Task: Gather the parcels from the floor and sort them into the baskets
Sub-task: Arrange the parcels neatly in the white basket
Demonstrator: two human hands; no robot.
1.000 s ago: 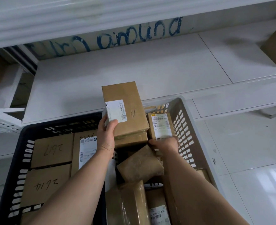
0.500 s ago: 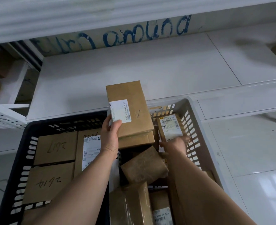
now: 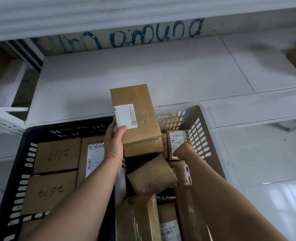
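Head view: the left hand [image 3: 115, 141] grips a brown cardboard parcel [image 3: 136, 105] by its lower left edge, thumb pressed on the white shipping label [image 3: 125, 117]. The label print is too small to read. A pen mark resembling "11" sits beside it. The parcel is held tilted above the junction of the black basket [image 3: 13, 171] and the grey basket [image 3: 200, 136].

The right hand [image 3: 180, 150] reaches down into the grey basket against a small labelled parcel [image 3: 177, 139]. Its fingers are hidden, so its grip cannot be determined.

In the black basket, one flat box [image 3: 51, 192] carries handwritten "2614", seen inverted. Blue painted writing [image 3: 157, 33] on the wall behind the white shelf [image 3: 143, 72] reads "around".
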